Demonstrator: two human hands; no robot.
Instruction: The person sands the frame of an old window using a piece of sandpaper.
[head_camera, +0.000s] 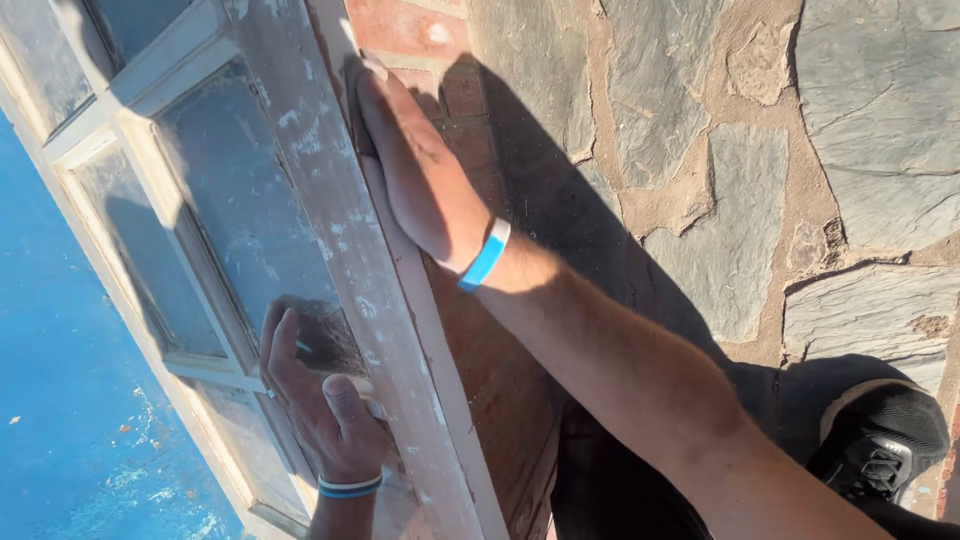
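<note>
Hands (325, 405) (415, 165) on window frame (340, 230), white paint worn, dusty panes

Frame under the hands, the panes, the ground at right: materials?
Window frame: looks like wood, its whitish paint worn and patchy with bare streaks. Panes: probably glass, dusty and dull. Paving: irregular grey stone slabs in sandy mortar. Right hand presses the frame's edge; left hand grips its face.
</note>
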